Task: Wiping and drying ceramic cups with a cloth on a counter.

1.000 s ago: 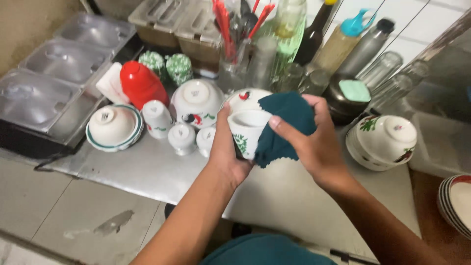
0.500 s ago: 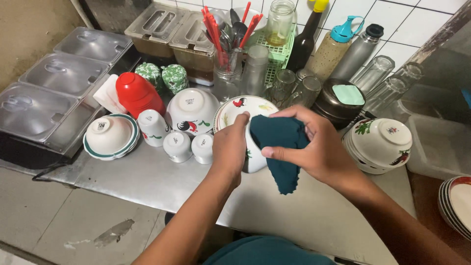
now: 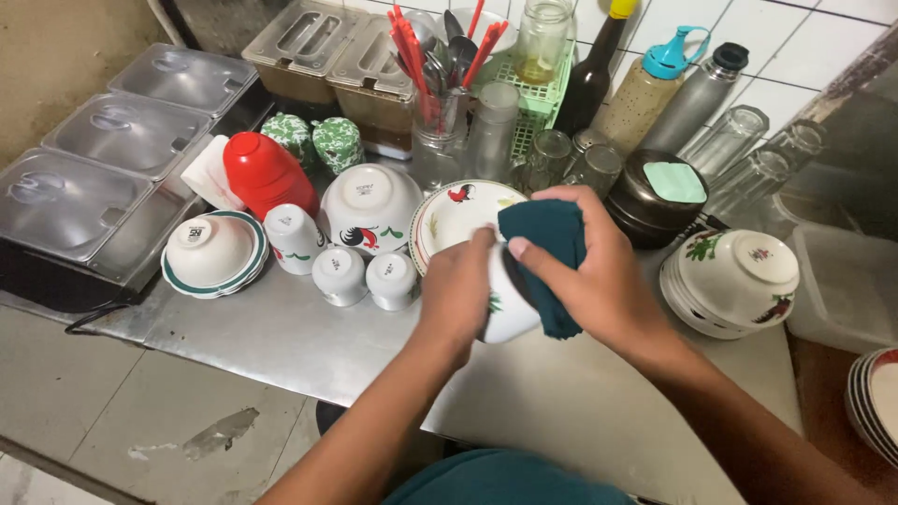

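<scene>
Both hands are busy over the steel counter (image 3: pixel 281 327): the left hand (image 3: pixel 458 290) clasps a white cup (image 3: pixel 510 313) just in front of the rooster plate (image 3: pixel 454 215), while the right hand (image 3: pixel 599 271) pinches a dark teal cloth (image 3: pixel 547 248) against it. Wiping well probably means turning the cup steadily and keeping it clear of the upturned small cups (image 3: pixel 365 276) nearby.

single head view, close, steeply down onto counter (image 3: pixel 281 337)

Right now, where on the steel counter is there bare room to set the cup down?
Bare steel counter runs along the near edge, in front of the small upturned cups, and again between the hands and the stacked bowls. The back is crowded with bottles, glasses and a utensil holder.
</scene>
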